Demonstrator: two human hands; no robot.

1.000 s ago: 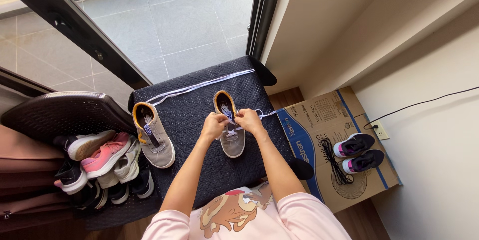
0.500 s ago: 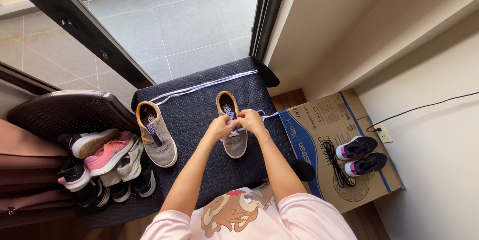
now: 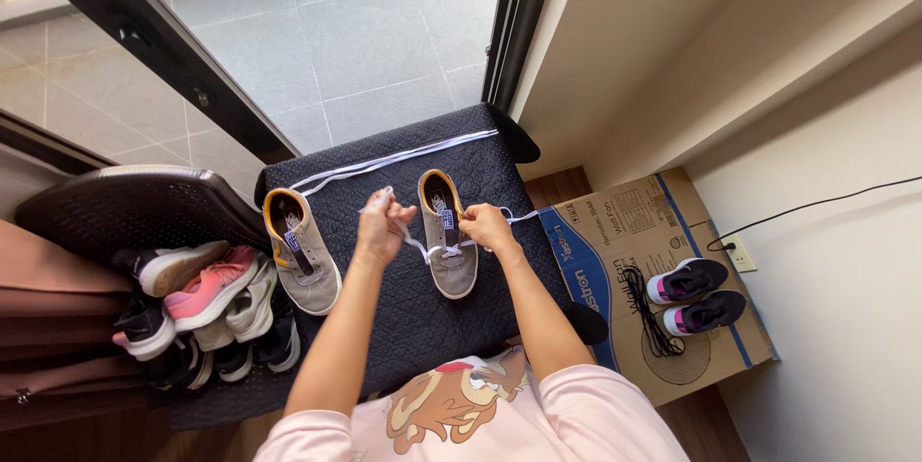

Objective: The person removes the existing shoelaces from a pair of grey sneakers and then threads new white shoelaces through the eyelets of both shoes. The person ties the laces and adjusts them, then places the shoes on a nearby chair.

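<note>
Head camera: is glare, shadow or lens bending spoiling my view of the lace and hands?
Head view: daylight through the glass, no glare on the grey shoe; white lace reads sharply against the dark mat; left hand and right hand are unblurred; wide-angle lens slants the door frame.

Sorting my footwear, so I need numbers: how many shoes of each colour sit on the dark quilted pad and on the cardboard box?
Grey shoes on the quilted pad: 2
Black shoes with pink and white on the cardboard box: 2
Total: 4
</note>
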